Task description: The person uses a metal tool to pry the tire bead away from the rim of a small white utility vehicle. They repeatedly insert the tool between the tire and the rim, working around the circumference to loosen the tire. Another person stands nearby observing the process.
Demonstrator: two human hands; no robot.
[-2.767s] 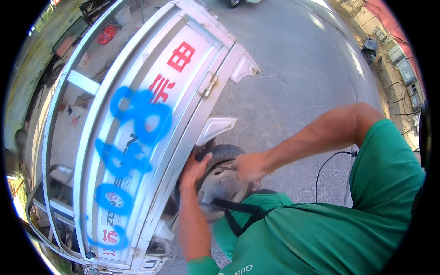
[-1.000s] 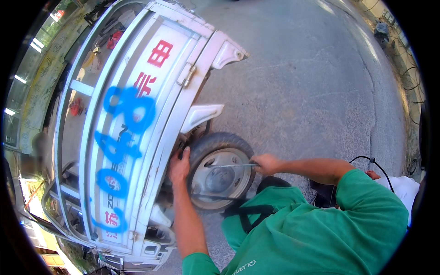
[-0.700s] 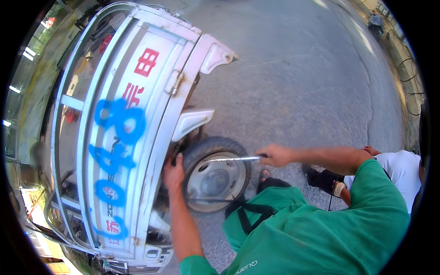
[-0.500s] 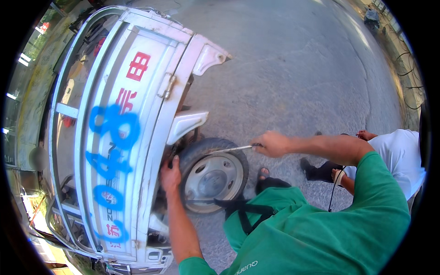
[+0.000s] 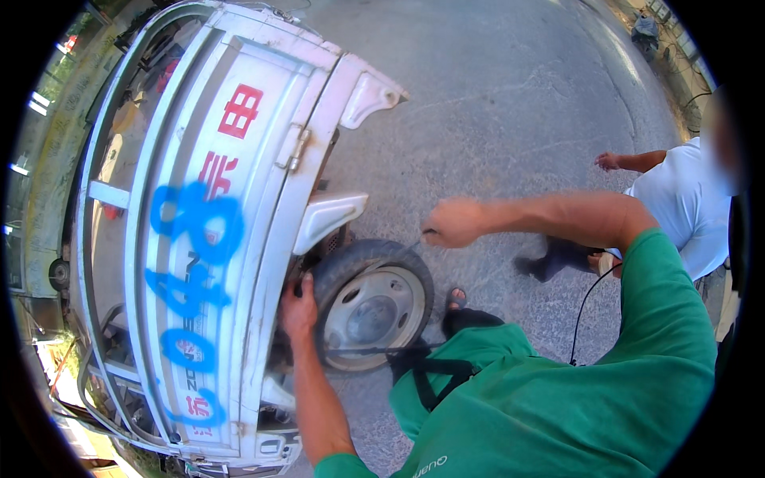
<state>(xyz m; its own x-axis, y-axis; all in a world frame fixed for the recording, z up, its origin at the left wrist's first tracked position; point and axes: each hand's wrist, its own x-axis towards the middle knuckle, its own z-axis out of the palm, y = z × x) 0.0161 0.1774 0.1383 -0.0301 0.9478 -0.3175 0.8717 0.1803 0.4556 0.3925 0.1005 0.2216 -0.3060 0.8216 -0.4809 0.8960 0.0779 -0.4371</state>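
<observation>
A wheel with a black tyre (image 5: 327, 267) and a silver-grey steel rim (image 5: 396, 288) stands low beside a white truck's side. My left hand (image 5: 298, 307) grips the tyre's left edge, thumb up; its other fingers are partly hidden. Above the wheel's upper right, my right hand (image 5: 453, 222) is closed round the dark end of a thin metal tyre lever (image 5: 413, 245). The lever slopes down toward the rim edge, and its lower end is hard to make out. A second dark bar (image 5: 362, 351) lies across the lower rim, running toward my waist.
The truck's white side panel (image 5: 263, 183), with blue spray paint, rises at my left; a white bracket (image 5: 331, 217) juts out above the wheel. A person in a white shirt (image 5: 681, 187) is at the right. Concrete ground (image 5: 494, 103) stretches ahead. My sandalled foot (image 5: 456, 299) is right of the wheel.
My right hand has moved up and slightly left, and the lever is now steeper. My left hand stays on the tyre. The person at the right has shifted, one hand now farther forward.
</observation>
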